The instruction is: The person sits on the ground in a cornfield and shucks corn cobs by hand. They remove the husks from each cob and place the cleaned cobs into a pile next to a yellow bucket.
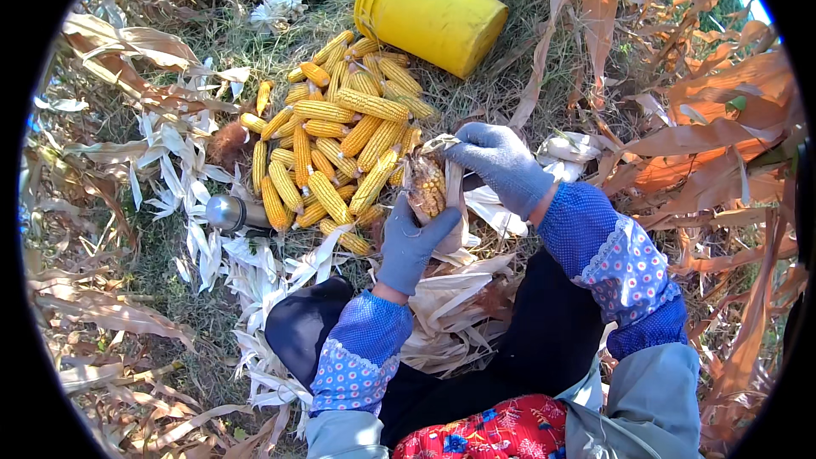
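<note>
My left hand, in a grey glove, grips a partly husked corn ear from below. Yellow-brown kernels show between its dry husk leaves, and brown matter covers its upper end. My right hand, also gloved in grey, pinches a dry husk leaf at the ear's upper right; some of its fingers are hidden. Just beyond my left hand lies a heap of husked yellow corn cobs on the grass. Pale loose husks lie between my legs, below the hands.
A yellow plastic bucket lies on its side behind the heap. A steel flask lies at the heap's left. Pale husks are strewn along the left, and dry corn stalks and leaves stand at the right.
</note>
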{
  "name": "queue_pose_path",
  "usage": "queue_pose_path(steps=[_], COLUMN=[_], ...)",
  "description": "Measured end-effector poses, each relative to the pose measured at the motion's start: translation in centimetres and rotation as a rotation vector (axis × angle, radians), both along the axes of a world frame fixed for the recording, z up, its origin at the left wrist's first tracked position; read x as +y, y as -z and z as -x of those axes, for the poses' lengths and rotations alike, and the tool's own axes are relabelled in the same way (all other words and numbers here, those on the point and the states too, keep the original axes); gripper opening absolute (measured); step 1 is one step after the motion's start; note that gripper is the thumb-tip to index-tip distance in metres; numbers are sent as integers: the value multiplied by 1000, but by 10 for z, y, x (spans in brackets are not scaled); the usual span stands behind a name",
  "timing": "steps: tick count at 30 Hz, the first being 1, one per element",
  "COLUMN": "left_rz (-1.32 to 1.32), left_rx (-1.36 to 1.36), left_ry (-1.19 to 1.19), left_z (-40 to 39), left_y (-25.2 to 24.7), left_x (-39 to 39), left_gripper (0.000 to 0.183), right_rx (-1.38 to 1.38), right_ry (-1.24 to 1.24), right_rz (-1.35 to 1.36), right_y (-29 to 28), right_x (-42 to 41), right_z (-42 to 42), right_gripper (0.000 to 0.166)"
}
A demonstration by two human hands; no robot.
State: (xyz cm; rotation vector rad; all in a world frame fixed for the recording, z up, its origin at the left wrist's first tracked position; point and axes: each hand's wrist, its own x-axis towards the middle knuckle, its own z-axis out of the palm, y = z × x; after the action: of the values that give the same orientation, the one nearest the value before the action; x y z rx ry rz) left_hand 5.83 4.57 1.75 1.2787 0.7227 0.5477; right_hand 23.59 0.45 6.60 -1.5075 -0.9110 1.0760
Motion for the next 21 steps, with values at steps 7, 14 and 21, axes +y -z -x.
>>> queue_pose_path(steps=[7,14,21], left_rz=[59,238,200], left_rx=[-53,-182,-51], left_ry=[-123,-46,-91], left_z=[10,19,28], left_y=[3,-2,-3], left_x=[-3,-2,19], left_gripper=[49,43,40], right_rx=[50,-303,-184], right_ry=[-9,140,276], right_rz=[-30,-4,-57], right_y=[18,48,89], right_x=[6,25,54], right_z=[44,58,69], right_gripper=[31,29,26])
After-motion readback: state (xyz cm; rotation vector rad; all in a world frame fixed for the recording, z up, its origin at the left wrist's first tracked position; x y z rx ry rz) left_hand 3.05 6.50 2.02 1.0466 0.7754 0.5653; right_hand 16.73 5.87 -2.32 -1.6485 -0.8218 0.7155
